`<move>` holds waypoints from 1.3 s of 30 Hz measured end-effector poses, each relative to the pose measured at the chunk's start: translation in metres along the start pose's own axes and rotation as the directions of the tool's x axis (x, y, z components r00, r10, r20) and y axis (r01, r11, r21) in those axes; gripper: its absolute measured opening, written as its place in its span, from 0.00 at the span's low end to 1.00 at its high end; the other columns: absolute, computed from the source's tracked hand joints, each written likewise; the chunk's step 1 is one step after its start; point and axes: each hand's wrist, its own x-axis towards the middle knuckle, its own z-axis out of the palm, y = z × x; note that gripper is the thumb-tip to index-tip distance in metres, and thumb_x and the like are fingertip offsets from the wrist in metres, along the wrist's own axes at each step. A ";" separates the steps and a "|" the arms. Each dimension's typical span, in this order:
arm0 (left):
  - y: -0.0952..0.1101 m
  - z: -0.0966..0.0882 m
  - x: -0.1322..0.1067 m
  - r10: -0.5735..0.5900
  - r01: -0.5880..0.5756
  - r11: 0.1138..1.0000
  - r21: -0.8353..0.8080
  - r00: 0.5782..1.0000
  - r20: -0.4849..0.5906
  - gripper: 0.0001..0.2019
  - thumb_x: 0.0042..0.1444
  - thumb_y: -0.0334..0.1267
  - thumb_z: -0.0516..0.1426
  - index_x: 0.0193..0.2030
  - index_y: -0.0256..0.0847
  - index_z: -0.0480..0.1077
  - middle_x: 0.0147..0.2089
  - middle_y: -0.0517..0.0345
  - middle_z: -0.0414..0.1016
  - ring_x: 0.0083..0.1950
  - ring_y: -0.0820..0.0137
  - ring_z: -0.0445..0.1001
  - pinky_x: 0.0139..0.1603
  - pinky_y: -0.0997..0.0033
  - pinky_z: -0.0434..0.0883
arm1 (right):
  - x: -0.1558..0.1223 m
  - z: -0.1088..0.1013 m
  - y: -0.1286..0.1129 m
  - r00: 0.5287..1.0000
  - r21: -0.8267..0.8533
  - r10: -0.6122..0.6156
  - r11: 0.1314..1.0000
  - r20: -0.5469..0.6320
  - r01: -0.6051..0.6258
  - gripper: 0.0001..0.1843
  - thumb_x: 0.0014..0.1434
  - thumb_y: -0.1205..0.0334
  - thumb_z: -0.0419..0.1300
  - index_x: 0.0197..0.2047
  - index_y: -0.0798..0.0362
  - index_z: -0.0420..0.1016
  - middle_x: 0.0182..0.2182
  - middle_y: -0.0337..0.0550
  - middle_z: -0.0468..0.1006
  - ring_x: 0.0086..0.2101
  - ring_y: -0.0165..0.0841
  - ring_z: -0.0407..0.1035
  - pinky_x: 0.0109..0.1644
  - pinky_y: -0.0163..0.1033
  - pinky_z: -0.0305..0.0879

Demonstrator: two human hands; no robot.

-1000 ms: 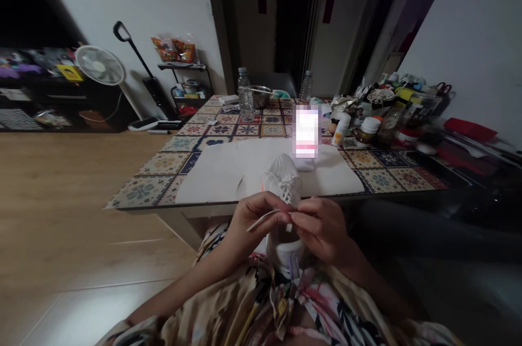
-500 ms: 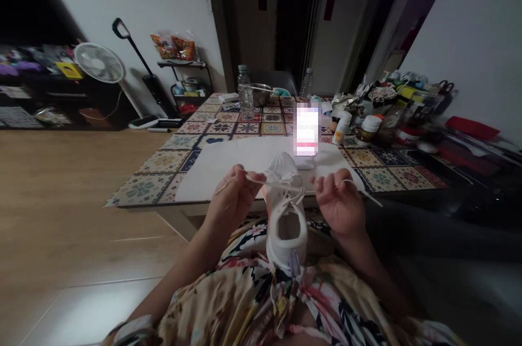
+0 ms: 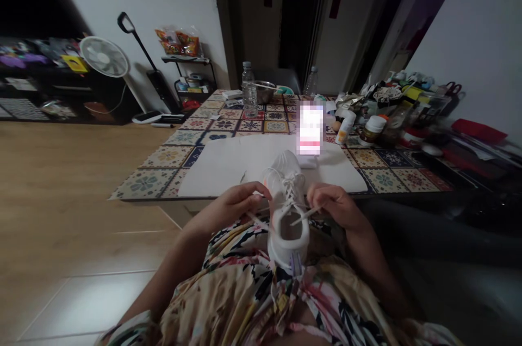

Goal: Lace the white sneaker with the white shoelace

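A white sneaker (image 3: 289, 248) rests at my lap against the table edge, its toe pointing away from me and its opening toward me. White laces criss-cross over its tongue. On the shoe's left side, my left hand (image 3: 243, 202) pinches one lace, whose loose end is blurred below the fingers. Across from it, my right hand (image 3: 332, 202) grips the other lace (image 3: 306, 215), with the tip reaching over the shoe opening. A lilac pull tab (image 3: 295, 263) shows at the heel.
White paper (image 3: 228, 164) covers the near part of the tile-patterned table (image 3: 142, 183). A lit phone (image 3: 310, 128) stands past the toe. Beyond are a plastic bottle (image 3: 249, 93) and a metal bowl (image 3: 265, 94). Jars (image 3: 372, 131) and clutter crowd the right side.
Both hands have come down and inward, nearer the shoe opening. The laces, earlier held out above the shoe, now sit lower beside its collar. The view has shifted slightly.
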 end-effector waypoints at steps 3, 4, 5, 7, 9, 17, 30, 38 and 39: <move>0.006 0.010 0.001 0.026 -0.001 0.955 0.297 0.996 -0.081 0.15 0.61 0.48 0.55 0.35 0.37 0.73 0.19 0.67 0.60 0.20 0.76 0.58 0.21 0.78 0.56 | 0.000 0.005 -0.006 1.000 -0.290 0.011 0.957 0.003 -0.010 0.24 0.66 0.46 0.55 0.25 0.53 0.70 0.27 0.41 0.72 0.30 0.31 0.66 0.35 0.36 0.62; 0.007 0.012 0.002 0.042 0.000 0.923 0.385 0.994 -0.101 0.15 0.61 0.46 0.54 0.32 0.37 0.73 0.20 0.65 0.62 0.21 0.76 0.58 0.22 0.78 0.55 | -0.001 0.005 -0.007 1.000 -0.347 0.024 0.938 0.006 -0.021 0.23 0.66 0.46 0.55 0.26 0.53 0.71 0.26 0.40 0.72 0.29 0.31 0.66 0.34 0.36 0.61; 0.008 0.013 0.002 0.052 0.005 0.888 0.459 0.992 -0.111 0.16 0.61 0.45 0.54 0.29 0.37 0.73 0.21 0.64 0.64 0.23 0.76 0.58 0.23 0.78 0.55 | -0.002 0.004 -0.007 0.999 -0.391 0.046 0.919 0.006 -0.040 0.23 0.66 0.47 0.54 0.25 0.53 0.70 0.25 0.39 0.70 0.28 0.30 0.65 0.33 0.35 0.60; 0.008 0.013 0.001 0.036 0.025 0.839 0.544 0.994 -0.102 0.17 0.60 0.44 0.54 0.26 0.36 0.73 0.22 0.62 0.67 0.24 0.75 0.60 0.24 0.78 0.56 | -0.005 0.002 -0.007 0.996 -0.447 0.094 0.891 0.000 -0.084 0.25 0.67 0.48 0.54 0.23 0.54 0.68 0.21 0.36 0.66 0.25 0.29 0.62 0.30 0.34 0.57; 0.007 0.010 0.001 -0.006 0.042 0.837 0.545 0.998 -0.067 0.16 0.60 0.43 0.54 0.28 0.36 0.74 0.22 0.62 0.69 0.24 0.74 0.62 0.25 0.78 0.58 | -0.007 -0.001 -0.007 0.991 -0.453 0.129 0.882 -0.026 -0.127 0.24 0.66 0.49 0.55 0.23 0.54 0.68 0.20 0.35 0.65 0.24 0.28 0.62 0.29 0.33 0.56; 0.002 -0.012 -0.002 0.150 -0.145 0.953 0.265 0.989 0.002 0.09 0.52 0.41 0.64 0.28 0.38 0.75 0.28 0.58 0.74 0.31 0.70 0.71 0.35 0.74 0.67 | -0.013 -0.017 -0.007 0.991 -0.358 0.115 0.930 0.070 -0.082 0.14 0.62 0.51 0.61 0.31 0.52 0.76 0.27 0.39 0.74 0.30 0.31 0.68 0.35 0.36 0.64; -0.009 0.043 0.018 0.181 -0.241 0.879 -0.412 0.967 -0.178 0.19 0.42 0.48 0.72 0.23 0.35 0.72 0.22 0.61 0.71 0.23 0.76 0.65 0.26 0.76 0.62 | 0.006 0.045 0.005 0.940 0.458 0.228 0.884 -0.254 -0.091 0.20 0.45 0.45 0.73 0.26 0.51 0.73 0.21 0.34 0.71 0.20 0.27 0.64 0.24 0.33 0.63; -0.005 0.042 0.017 0.389 -0.409 0.908 -0.092 0.904 -0.180 0.12 0.51 0.46 0.67 0.28 0.38 0.79 0.31 0.55 0.72 0.33 0.71 0.70 0.34 0.73 0.68 | 0.004 0.050 -0.005 0.937 0.150 0.118 0.986 -0.329 -0.072 0.09 0.58 0.53 0.65 0.37 0.49 0.81 0.31 0.38 0.73 0.23 0.25 0.65 0.27 0.33 0.66; -0.005 0.044 0.018 0.397 -0.415 0.907 -0.072 0.900 -0.182 0.12 0.52 0.45 0.66 0.28 0.38 0.78 0.31 0.55 0.72 0.34 0.71 0.70 0.34 0.73 0.69 | 0.004 0.051 -0.005 0.937 0.120 0.096 0.991 -0.336 -0.059 0.09 0.59 0.53 0.64 0.37 0.50 0.80 0.31 0.38 0.74 0.24 0.25 0.66 0.28 0.33 0.67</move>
